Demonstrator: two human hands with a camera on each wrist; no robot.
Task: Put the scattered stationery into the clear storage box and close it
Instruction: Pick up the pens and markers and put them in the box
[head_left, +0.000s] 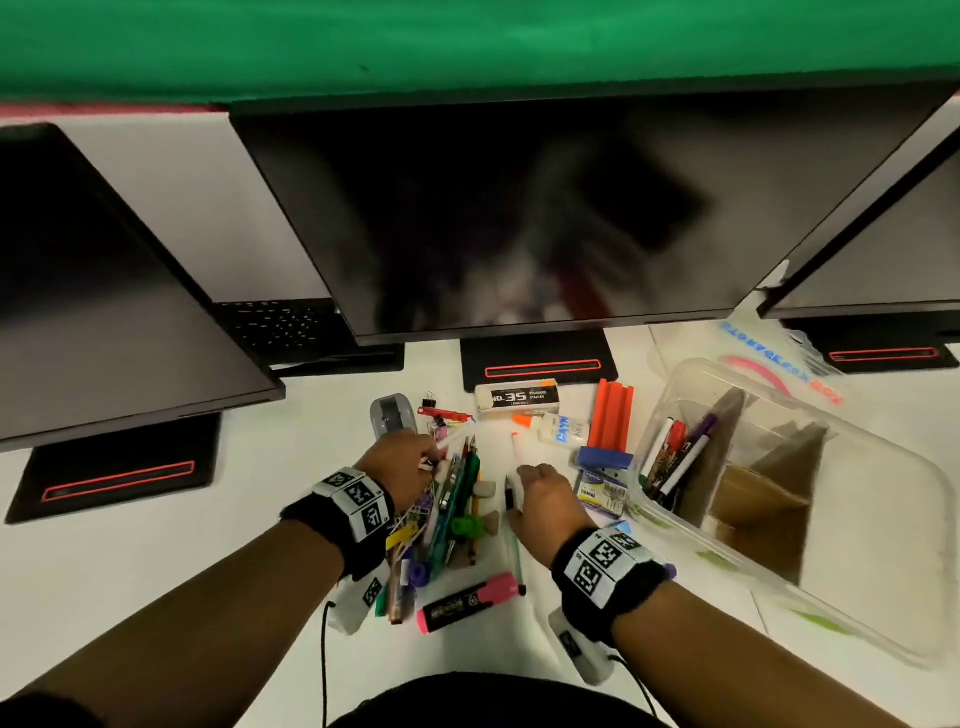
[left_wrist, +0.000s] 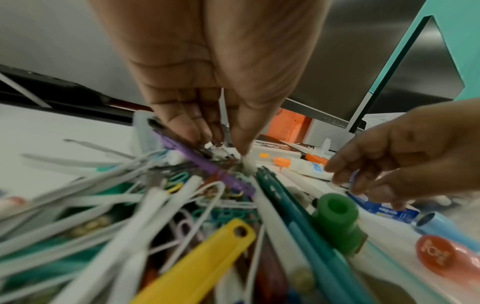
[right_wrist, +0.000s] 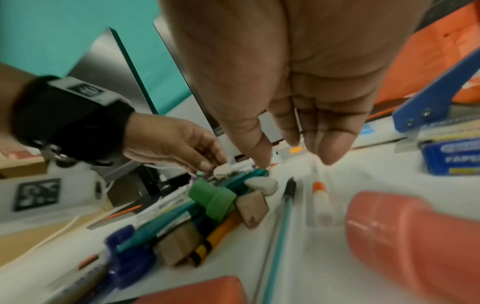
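Note:
A pile of pens, pencils, clips and erasers (head_left: 447, 519) lies on the white desk in front of me. My left hand (head_left: 415, 457) reaches into the top of the pile; its thumb and fingers (left_wrist: 223, 146) pinch a small white eraser (left_wrist: 246, 167). My right hand (head_left: 535, 488) hovers just right of the pile with straight fingers (right_wrist: 330, 152) and holds nothing. Below it lie a white marker with an orange cap (right_wrist: 320, 197) and a thin teal pen (right_wrist: 288, 191). The clear storage box (head_left: 883, 545) stands open at the right, with several markers (head_left: 675, 457) in its left compartment.
The box lid (head_left: 774, 358) lies behind the box. A glue bottle (head_left: 558, 428), a staples box (head_left: 519, 397), an orange and blue stapler (head_left: 613, 421) and a paper clip box (head_left: 602, 491) sit beyond my hands. A pink highlighter (head_left: 467, 603) lies near me. Monitors (head_left: 519, 218) line the back.

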